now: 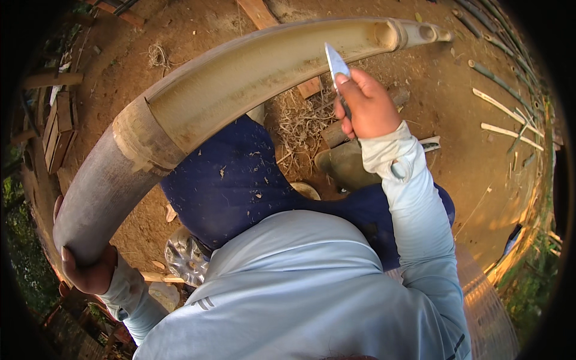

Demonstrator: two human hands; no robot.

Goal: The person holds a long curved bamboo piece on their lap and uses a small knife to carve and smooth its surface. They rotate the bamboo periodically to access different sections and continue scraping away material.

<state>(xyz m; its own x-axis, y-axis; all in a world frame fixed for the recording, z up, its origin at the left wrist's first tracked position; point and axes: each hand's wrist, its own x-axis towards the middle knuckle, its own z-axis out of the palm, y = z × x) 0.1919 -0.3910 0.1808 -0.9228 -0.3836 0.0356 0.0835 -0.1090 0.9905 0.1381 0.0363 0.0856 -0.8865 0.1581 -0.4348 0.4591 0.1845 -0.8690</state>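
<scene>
Spanning both hands' reach, the bamboo culm runs lengthwise from the left hand, which grips its unsplit end, outward and rightward past the right hand. The hands are well apart. The right, nearer the opened trough, clamps a knife, point over the trough; blade contact cannot be determined.

Bamboo spans before the torso, shavings between the legs, sticks farther right.

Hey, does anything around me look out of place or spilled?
A tangle of pale shavings lies loose on the dirt ground, and bits litter the navy trousers. The bamboo looks bent, though that's probably lens distortion.
</scene>
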